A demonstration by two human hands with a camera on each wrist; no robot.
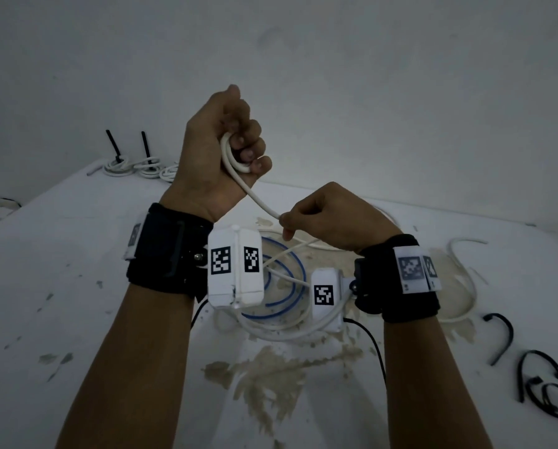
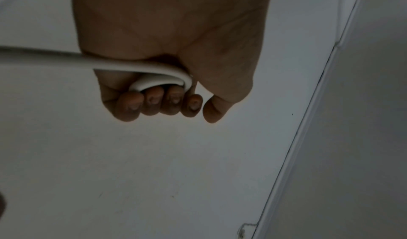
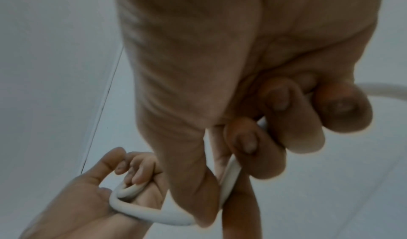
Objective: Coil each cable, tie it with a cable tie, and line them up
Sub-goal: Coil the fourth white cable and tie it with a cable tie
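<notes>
The table (image 1: 77,254) carries finished coils (image 1: 135,165) at its far left corner, presumably lined up. Above its middle, the left hand (image 1: 219,147) clenches the white cable (image 1: 258,202), anchoring a first loop; the right hand (image 1: 329,215) pinches it, feeding slack.

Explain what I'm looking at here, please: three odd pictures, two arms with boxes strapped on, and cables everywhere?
No machine: a person with a camera on the head and one on each wrist. The head view looks down at a white table. The left hand grips the first loop of a white cable; the right hand pinches the same cable lower down. The wrist views show those grips close up. Far left lie coiled cables already tied; black cable ties wait at right. A blue cable and other white ones lie loose below the hands.
</notes>
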